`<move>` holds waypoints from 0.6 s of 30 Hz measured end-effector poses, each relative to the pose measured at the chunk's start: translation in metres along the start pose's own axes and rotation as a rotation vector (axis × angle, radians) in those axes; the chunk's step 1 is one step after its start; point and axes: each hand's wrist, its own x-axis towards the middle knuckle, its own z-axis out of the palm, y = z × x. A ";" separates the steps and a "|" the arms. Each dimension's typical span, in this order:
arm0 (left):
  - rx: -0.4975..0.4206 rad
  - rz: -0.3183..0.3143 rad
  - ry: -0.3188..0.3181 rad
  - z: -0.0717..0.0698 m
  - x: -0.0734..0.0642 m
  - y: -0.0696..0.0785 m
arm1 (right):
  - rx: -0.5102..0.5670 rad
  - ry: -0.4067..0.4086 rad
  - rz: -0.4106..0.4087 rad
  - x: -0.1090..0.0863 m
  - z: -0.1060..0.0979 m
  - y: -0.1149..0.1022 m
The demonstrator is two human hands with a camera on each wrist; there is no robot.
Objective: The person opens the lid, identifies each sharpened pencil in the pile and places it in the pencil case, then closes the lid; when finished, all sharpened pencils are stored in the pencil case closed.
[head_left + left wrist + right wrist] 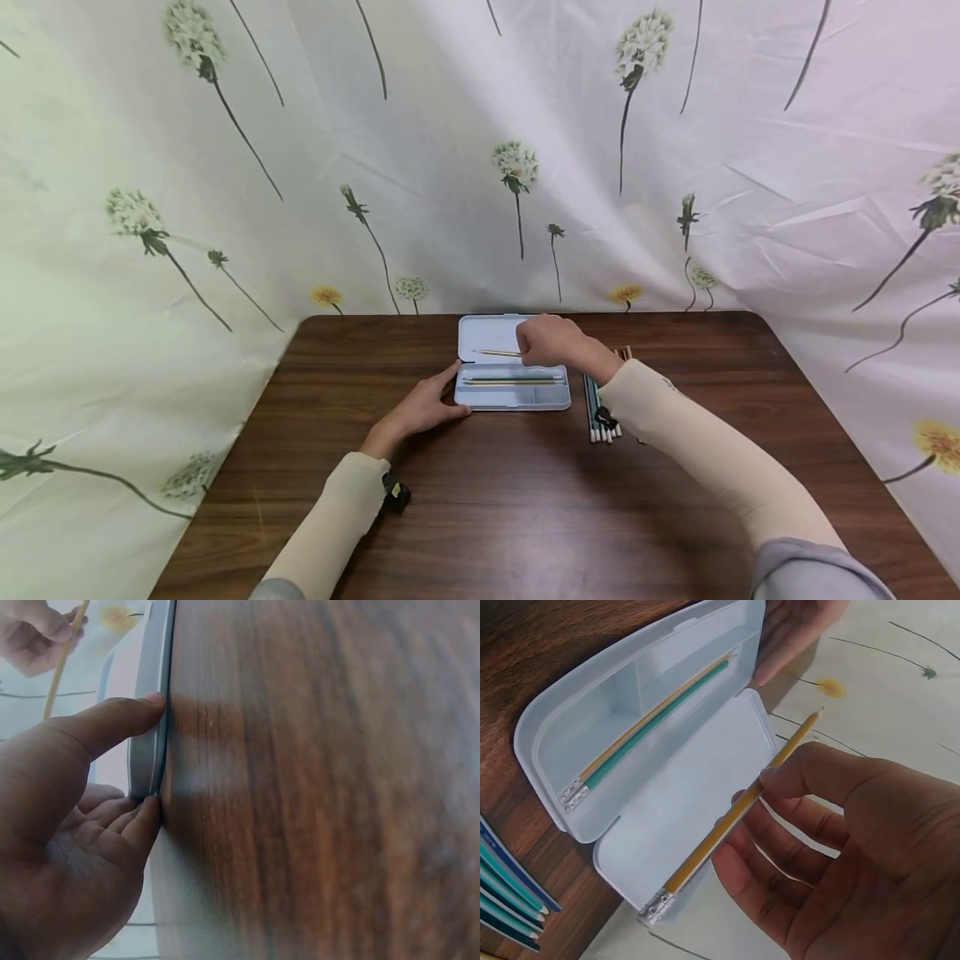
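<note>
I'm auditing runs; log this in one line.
Left hand: holds open pencil case | right hand: pinches yellow pencil | inside: green pencil, another yellow

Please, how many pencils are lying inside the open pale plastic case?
2. A slim yellow wooden pencil and a slim green wooden pencil lie side by side in the pale plastic case, the green one nearer the lid. None seems hidden there.

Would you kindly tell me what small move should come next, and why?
Probably lower the yellow pencil beside the two pencils in the open case: the right hand pinches it in the air, while the left hand grips the case's end.
</note>
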 end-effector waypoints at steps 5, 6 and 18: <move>-0.012 -0.010 0.001 0.000 -0.001 0.001 | -0.065 -0.015 -0.008 0.012 0.009 -0.004; -0.015 -0.011 0.000 0.000 -0.001 0.001 | -0.065 -0.020 -0.003 0.014 0.011 -0.005; -0.025 -0.007 -0.001 0.000 -0.002 0.002 | -0.085 -0.032 0.015 0.030 0.037 -0.011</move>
